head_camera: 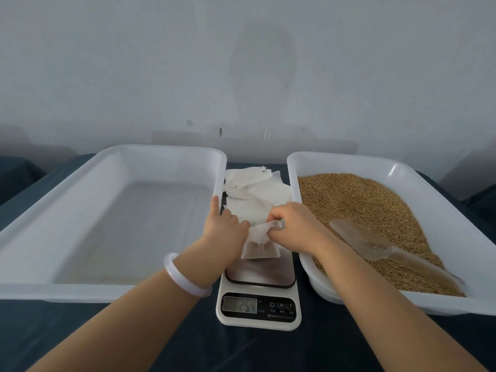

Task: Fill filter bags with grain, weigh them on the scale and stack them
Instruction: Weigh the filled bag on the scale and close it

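Note:
A white filter bag [259, 244] with brown grain in its lower half rests on the platform of a white digital scale [259, 296], whose display reads 254. My left hand [224, 226] pinches the bag's top left edge, its index finger stretched out along the left tray's rim. My right hand [292, 224] grips the bag's folded top from the right. Behind the hands lies a loose pile of empty filter bags [255, 189]. Brown grain [370, 210] fills the right white tray [440, 304], and a clear plastic scoop [375, 245] lies on the grain.
A large white tray [80, 289] with nothing in it stands to the left of the scale. Everything sits on a dark blue cloth [241, 350]. A plain pale wall stands close behind the trays.

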A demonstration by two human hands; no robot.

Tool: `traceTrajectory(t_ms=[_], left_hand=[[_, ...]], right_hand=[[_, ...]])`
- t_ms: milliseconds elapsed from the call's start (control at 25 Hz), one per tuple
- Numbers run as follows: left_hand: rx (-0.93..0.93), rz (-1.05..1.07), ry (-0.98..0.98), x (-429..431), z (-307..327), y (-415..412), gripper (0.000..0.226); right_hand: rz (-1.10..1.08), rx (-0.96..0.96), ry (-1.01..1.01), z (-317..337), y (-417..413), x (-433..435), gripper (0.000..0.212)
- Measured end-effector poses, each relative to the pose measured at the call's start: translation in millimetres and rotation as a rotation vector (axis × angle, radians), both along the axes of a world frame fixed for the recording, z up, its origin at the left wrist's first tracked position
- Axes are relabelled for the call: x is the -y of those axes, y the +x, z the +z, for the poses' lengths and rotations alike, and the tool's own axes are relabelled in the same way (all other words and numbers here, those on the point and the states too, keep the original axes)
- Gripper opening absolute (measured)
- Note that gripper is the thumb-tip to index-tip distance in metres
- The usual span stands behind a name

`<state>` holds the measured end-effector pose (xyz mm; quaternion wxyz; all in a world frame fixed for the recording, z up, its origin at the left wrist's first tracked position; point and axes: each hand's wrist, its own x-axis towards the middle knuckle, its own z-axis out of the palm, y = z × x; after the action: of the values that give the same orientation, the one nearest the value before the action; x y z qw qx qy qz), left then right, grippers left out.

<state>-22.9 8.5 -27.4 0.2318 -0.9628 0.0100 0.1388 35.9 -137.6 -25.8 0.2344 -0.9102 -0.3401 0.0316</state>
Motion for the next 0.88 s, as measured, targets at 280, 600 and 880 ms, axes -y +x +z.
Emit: traceTrajectory(t_ms=[280,600,880], left_hand=[[-0.097,0.003,0.035,0.4,1.1,2.5,0.073],[-0.045,-0.033,-0.242,-13.8,11.8,-1.9,0.113],[0.269,0.092,-1.000,-5.7,27.1,-8.1,0.027]], right_hand=[[-0.006,-0.073,0.064,4.5,2.0,3.1,0.011],[-0.013,-0.068,0.174,4.9,2.5,5.0,0.018],[0.112,-0.096,0.405,10.3,-6.5,1.9,0.019]])
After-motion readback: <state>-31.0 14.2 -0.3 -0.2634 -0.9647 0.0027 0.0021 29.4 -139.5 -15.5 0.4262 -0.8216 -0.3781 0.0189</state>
